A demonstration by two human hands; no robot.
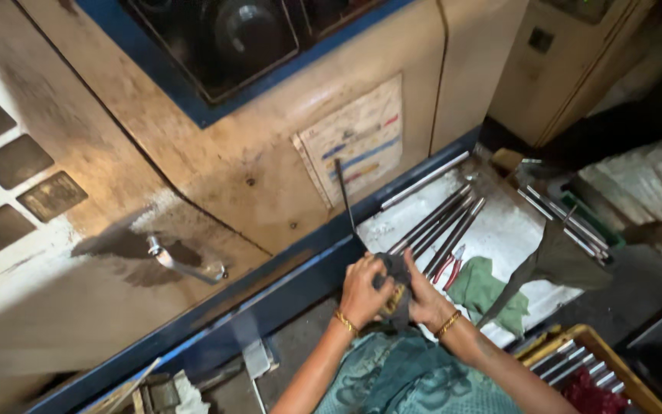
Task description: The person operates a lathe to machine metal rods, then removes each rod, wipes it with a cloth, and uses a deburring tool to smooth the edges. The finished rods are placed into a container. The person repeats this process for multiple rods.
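Note:
My left hand and my right hand are pressed together around a dark grey rag, with a small brass-coloured piece gripped between them. Both wrists wear gold bangles. Just beyond the hands several long dark metal rods lie side by side on a white-covered bench. Red-handled pliers and a green cloth lie right of my right hand.
A large beige machine cabinet with a blue lower rail and a metal door handle fills the left. More shiny rods lie at the bench's far end. A wooden crate with rods stands at lower right.

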